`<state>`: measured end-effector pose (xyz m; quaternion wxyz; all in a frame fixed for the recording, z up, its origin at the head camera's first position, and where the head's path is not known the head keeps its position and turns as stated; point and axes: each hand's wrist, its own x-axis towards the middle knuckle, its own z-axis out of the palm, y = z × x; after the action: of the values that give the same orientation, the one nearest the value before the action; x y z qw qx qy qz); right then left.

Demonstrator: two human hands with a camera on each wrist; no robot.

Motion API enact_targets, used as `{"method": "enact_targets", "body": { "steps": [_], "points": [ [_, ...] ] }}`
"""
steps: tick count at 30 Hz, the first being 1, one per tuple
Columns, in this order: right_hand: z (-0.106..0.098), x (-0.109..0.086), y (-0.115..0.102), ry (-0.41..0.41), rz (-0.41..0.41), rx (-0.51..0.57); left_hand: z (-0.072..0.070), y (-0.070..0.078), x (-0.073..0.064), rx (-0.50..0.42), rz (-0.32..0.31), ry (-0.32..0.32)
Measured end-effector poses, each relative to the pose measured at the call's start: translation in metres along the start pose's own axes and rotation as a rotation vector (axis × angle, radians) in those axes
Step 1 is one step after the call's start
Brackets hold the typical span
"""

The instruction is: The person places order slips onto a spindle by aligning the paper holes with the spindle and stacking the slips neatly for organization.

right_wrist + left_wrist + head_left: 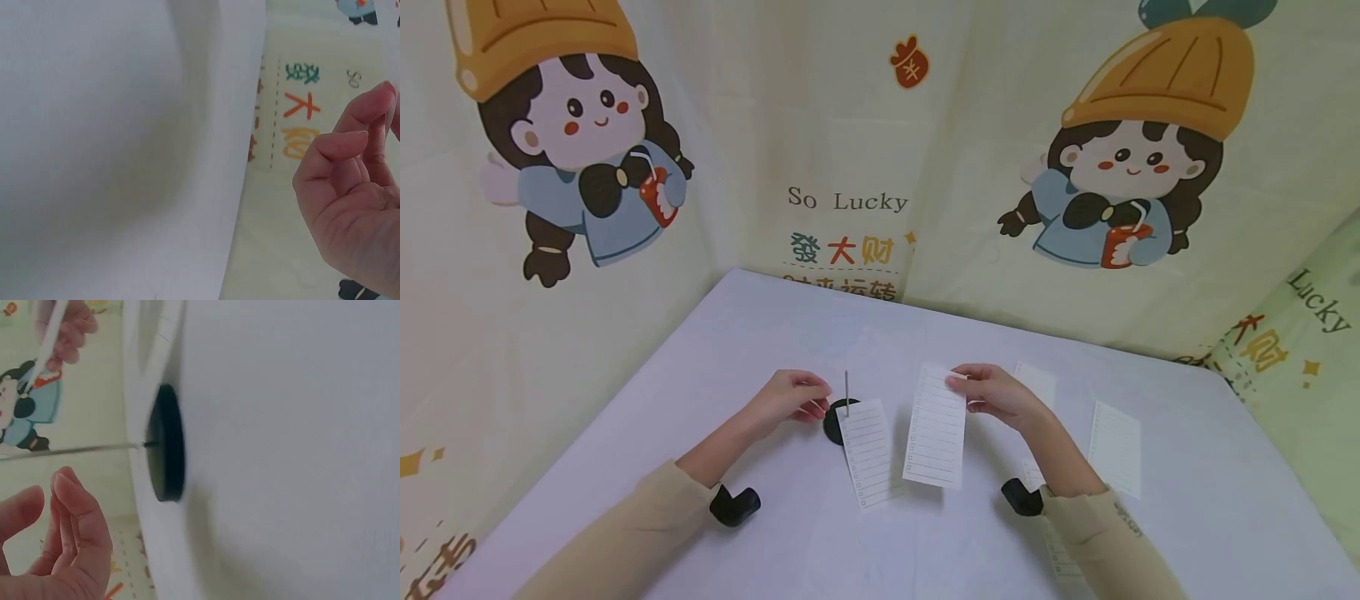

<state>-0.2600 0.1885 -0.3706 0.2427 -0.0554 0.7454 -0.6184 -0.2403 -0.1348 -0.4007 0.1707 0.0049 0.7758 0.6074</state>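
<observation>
My right hand (pixel 1000 396) pinches a lined white paper slip (pixel 936 429) by its upper right edge, holding it up over the table. The right wrist view shows the thumb and fingertips of that hand (pixel 356 169) meeting at the slip's edge. A spike paper holder stands left of it, with a round black base (pixel 167 447) and a thin upright metal spike (pixel 847 387). Another lined slip (pixel 868 454) overlaps the base with its top end by the spike. Beside the holder, my left hand (pixel 793 396) has loosely bent fingers and a gap to the thumb, with nothing between them.
More lined slips lie on the right of the white table (pixel 880 550), one slip (pixel 1115 450) near the right forearm and others partly hidden beneath it. Black devices (pixel 735 506) sit at both wrists. A printed curtain (pixel 820 100) rises behind the table.
</observation>
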Motion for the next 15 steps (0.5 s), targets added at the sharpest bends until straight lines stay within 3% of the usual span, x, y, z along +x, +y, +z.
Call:
{"method": "enact_targets", "body": {
  "steps": [5, 11, 15],
  "points": [
    [0.019, 0.001, -0.002, -0.076, -0.005, -0.02, 0.007, 0.01, -0.013, -0.06, 0.016, -0.099],
    [0.039, 0.004, -0.003, -0.133, -0.017, -0.078, 0.021, 0.02, -0.024, -0.046, 0.046, -0.227],
    [0.051, 0.004, -0.003, -0.154, -0.013, -0.098, 0.026, 0.025, -0.027, -0.038, 0.067, -0.28]
  ]
}}
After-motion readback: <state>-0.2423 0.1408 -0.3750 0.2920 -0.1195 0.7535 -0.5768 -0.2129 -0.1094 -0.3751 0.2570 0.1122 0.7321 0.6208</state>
